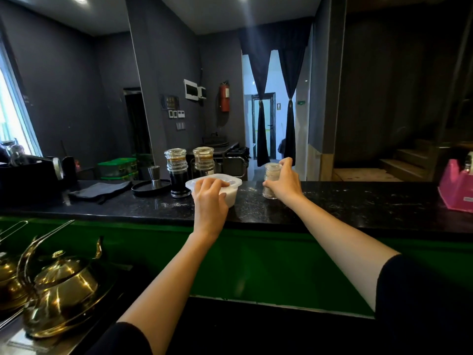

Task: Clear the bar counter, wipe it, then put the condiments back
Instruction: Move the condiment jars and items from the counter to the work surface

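Both hands held condiments at the black bar counter.

The left hand (210, 201) curled its fingers over the near edge of a white lidded tub (231, 182) that sat on the counter (345, 203). The right hand (285, 187) wrapped thumb and fingers round a small glass jar (270, 175) of pale powder, upright and near the tub's right side. Just behind the tub stood a dark-filled bottle (179, 175) and a second bottle (203, 160). Further left lay a round black tray (143, 189) bearing a metal jigger (154, 176), then a grey cloth (102, 189). A pink box (454, 190) sat far right.
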